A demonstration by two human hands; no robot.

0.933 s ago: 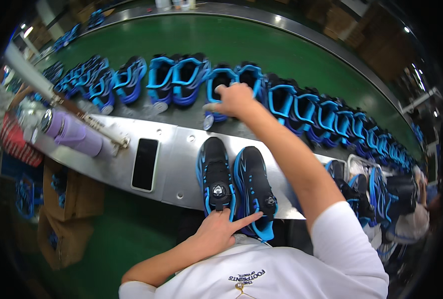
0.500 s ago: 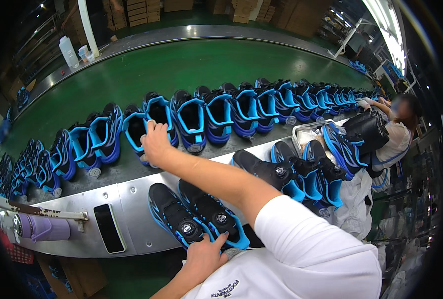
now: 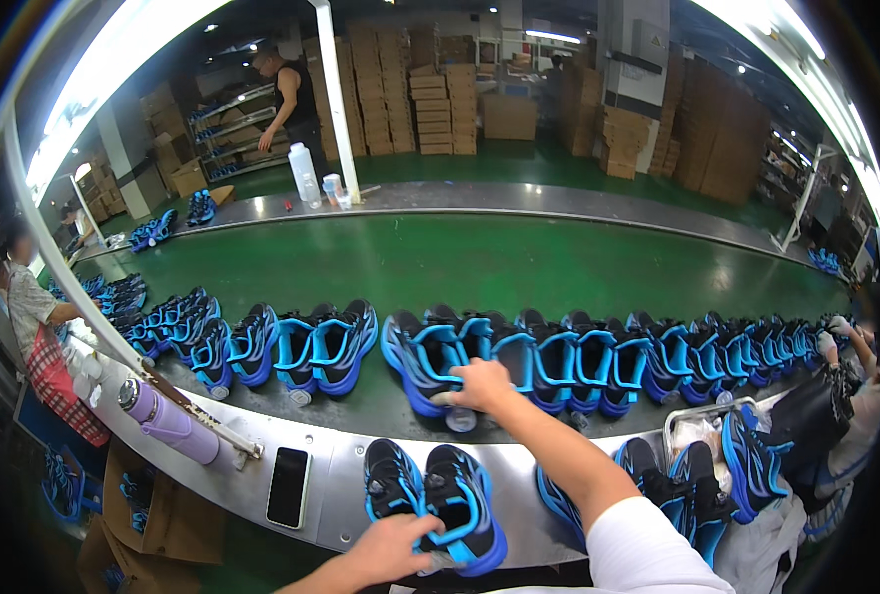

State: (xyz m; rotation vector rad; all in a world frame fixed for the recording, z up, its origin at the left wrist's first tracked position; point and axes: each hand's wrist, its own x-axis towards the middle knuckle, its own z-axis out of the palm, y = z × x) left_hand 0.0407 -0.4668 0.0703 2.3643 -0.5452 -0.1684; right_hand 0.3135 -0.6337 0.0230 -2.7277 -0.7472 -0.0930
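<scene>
A pair of black-and-blue sneakers [image 3: 475, 490] stands side by side on the metal ledge in front of me, toes pointing away. My left hand [image 3: 395, 549] is closed at the heel collar of this pair, finger and thumb at the rim. My right hand [image 3: 482, 384] reaches over the ledge to the green belt and grips the heel of a matching sneaker [image 3: 410, 358] in the row. Part of that heel is behind my fingers. More sneakers [image 3: 593, 361] stand close together along the belt, openings toward me.
On the ledge lie a phone [image 3: 289, 487] and a purple bottle [image 3: 178, 433] beside a rusty white rail [image 3: 202, 408]. Right of my arm are several more sneakers [image 3: 752, 465] and a metal tray [image 3: 670, 428]. Co-workers stand at both ends; another person [image 3: 296, 99] is beyond the belt.
My view has tilted up and turned left. My right hand has closed on a sneaker's heel; my left hand stays at the pair on the ledge, which now shows its openings.
</scene>
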